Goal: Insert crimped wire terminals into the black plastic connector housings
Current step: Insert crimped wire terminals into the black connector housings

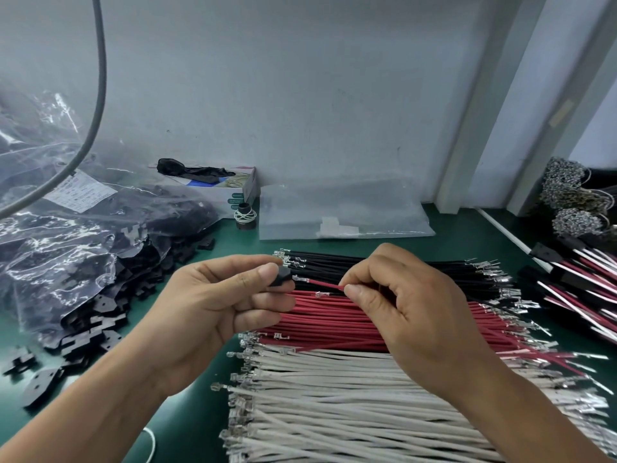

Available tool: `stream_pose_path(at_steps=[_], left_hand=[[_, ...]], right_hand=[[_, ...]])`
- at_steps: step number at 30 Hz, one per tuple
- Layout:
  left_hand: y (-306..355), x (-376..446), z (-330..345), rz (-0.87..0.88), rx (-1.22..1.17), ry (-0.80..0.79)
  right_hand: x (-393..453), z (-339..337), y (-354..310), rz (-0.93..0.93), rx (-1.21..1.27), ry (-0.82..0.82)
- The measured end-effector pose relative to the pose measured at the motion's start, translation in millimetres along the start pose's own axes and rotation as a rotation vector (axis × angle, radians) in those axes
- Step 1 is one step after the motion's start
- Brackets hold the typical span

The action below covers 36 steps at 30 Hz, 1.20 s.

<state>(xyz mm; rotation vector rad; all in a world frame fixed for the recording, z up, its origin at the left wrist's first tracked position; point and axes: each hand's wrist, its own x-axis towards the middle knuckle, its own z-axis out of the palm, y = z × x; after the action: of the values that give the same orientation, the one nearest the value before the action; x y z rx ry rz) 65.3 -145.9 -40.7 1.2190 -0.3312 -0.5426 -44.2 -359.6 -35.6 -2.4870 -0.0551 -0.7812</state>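
My left hand (220, 302) pinches a small black connector housing (283, 279) between thumb and fingers, held above the wire rows. My right hand (410, 305) pinches a red wire (325, 284) near its end; the wire's metal terminal (300, 279) points left, right at the housing's edge. A second crimped terminal (322, 294) shows just below the red wire. Under both hands lie rows of black wires (417, 267), red wires (334, 324) and white wires (334, 396), all with crimped terminals on their ends.
A heap of loose black housings (100, 315) spills from a clear plastic bag (66, 222) at left. A flat clear bag (344, 212) and a small open box (230, 188) stand at the back wall. Assembled harnesses (581, 279) lie at right on the green mat (187, 412).
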Motion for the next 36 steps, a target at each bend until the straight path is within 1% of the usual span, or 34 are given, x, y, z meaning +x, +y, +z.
stream_pose_path(at_steps=[5, 12, 16, 19, 24, 28, 30, 31, 34, 35, 36], left_hand=[[-0.3, 0.6, 0.7, 0.004, -0.003, -0.012], [-0.2, -1.6, -0.1, -0.006, 0.026, -0.053], [-0.5, -2.6, -0.3, -0.002, 0.096, -0.057], [-1.4, -3.1, 0.7, -0.009, 0.13, -0.05], [-6.7, -2.2, 2.6, -0.045, 0.074, -0.045], [-11.8, -2.9, 7.8, -0.042, 0.066, -0.009], [-10.9, -3.7, 10.3, 0.014, 0.131, 0.017], [-9.2, -4.4, 11.7, 0.076, 0.212, 0.029], [-7.7, -7.7, 12.4, 0.331, 0.526, 0.028], [-7.3, -8.5, 12.9, 0.372, 0.587, 0.035], [-7.5, -8.5, 12.7, 0.381, 0.595, 0.038]], right_hand=[[0.5, -2.7, 1.0, 0.006, 0.044, -0.026], [1.3, -6.6, -1.8, 0.018, -0.007, -0.093], [2.6, -11.8, -1.7, 0.025, -0.045, -0.131], [3.7, -14.3, -2.6, 0.03, -0.044, -0.133], [2.9, -9.1, -6.3, 0.106, 0.104, -0.125], [-2.1, 0.5, -12.3, 0.067, 0.047, -0.104], [-3.2, 3.2, -13.7, 0.042, -0.005, -0.079], [-3.0, 3.9, -13.0, 0.047, -0.015, -0.071], [-1.4, 4.7, -7.7, 0.112, 0.061, -0.073], [-1.4, 5.0, -6.6, 0.12, 0.09, -0.074], [-1.7, 5.5, -6.3, 0.111, 0.103, -0.07]])
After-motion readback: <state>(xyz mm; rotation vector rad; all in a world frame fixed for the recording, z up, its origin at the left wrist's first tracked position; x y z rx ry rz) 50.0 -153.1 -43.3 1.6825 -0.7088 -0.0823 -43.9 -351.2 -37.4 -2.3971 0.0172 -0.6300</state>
